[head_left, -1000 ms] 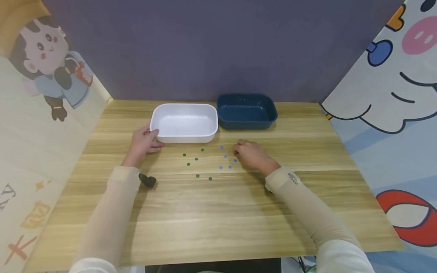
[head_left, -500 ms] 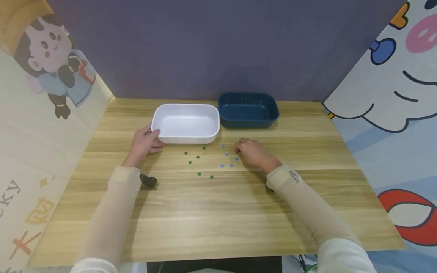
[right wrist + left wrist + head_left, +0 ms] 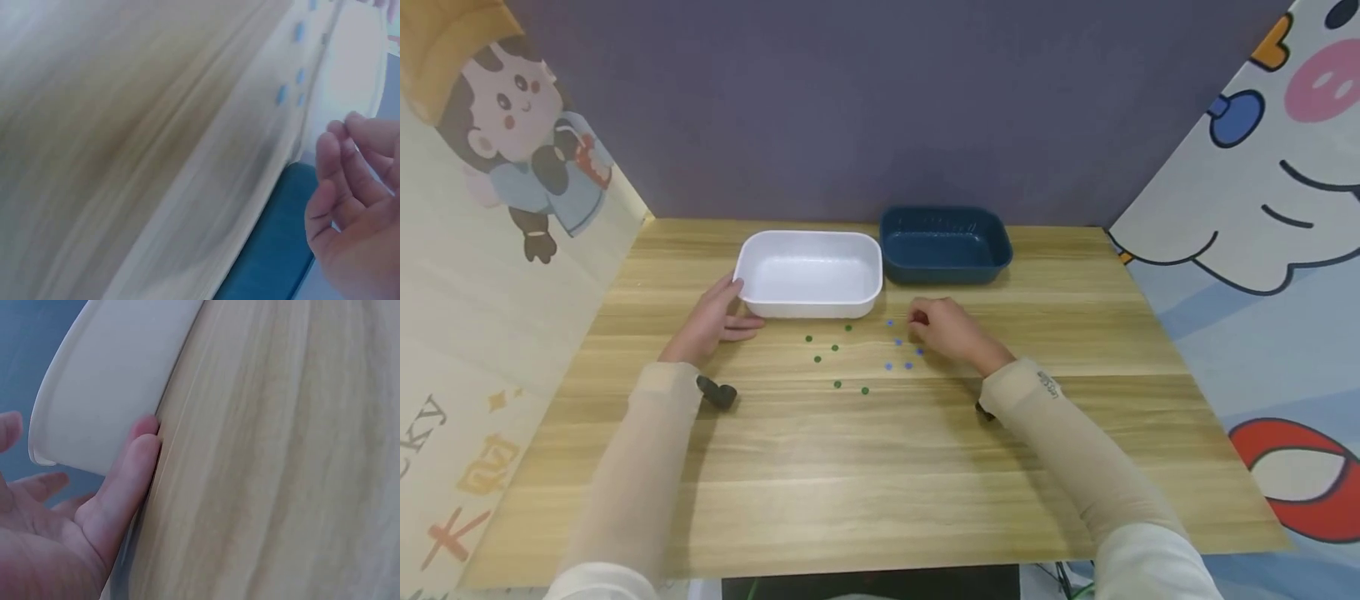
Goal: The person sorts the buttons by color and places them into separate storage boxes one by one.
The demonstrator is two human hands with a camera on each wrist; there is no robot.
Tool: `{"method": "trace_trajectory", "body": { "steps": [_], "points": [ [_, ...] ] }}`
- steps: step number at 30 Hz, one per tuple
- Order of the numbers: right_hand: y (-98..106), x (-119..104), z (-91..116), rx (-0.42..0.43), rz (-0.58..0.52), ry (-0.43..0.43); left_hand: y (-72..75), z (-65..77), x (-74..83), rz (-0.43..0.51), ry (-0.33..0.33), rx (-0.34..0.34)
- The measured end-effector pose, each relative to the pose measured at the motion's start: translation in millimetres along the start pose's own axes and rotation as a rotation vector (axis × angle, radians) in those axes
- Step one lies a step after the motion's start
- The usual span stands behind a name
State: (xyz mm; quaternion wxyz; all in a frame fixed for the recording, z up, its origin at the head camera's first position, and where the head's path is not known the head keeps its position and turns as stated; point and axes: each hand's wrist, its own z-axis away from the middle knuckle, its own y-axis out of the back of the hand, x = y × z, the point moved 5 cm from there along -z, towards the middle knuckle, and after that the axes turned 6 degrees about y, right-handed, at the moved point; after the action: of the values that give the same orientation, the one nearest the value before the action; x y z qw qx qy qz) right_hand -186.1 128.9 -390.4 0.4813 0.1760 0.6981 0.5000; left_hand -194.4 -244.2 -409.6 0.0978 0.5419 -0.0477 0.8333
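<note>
My left hand (image 3: 703, 323) is at the near left corner of the white plastic container (image 3: 808, 308), fingers extended. In the left wrist view two fingertips (image 3: 145, 440) lie against the lower edge of its wall. My right hand (image 3: 951, 329) hovers over the table beside several small blue pieces (image 3: 898, 342). Its thumb and index fingertips meet in a pinch in the right wrist view; whether something tiny is between them cannot be made out. Several small dark green pieces (image 3: 835, 347) lie scattered left of the blue ones.
A dark blue container (image 3: 946, 273) stands right of the white one, close against it at the back of the wooden table (image 3: 850, 483). A grey panel (image 3: 880, 108) rises behind both. Printed side walls flank the table.
My right hand has lifted slightly, its fingertips drawn together. The left hand's thumb has eased back from the white container's rim. The small pieces lie as before.
</note>
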Motion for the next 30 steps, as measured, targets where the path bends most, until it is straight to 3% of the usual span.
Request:
{"method": "trace_trajectory", "body": {
  "steps": [6, 11, 20, 30],
  "points": [
    [8, -13, -13, 0.141, -0.310, -0.016, -3.7, 9.8, 9.4, -0.009, -0.011, -0.053],
    [14, -24, -26, 0.171, -0.471, -0.033, -3.8, 9.1, 9.0, -0.003, 0.003, -0.064],
    [13, -35, -45, 0.181, -0.632, -0.113, -2.1, 5.1, 6.2, -0.014, 0.007, -0.035],
    [13, -36, -66, 0.213, -0.670, -0.194, 0.8, 5.4, 2.5, 0.021, 0.023, -0.023]
  ]
}}
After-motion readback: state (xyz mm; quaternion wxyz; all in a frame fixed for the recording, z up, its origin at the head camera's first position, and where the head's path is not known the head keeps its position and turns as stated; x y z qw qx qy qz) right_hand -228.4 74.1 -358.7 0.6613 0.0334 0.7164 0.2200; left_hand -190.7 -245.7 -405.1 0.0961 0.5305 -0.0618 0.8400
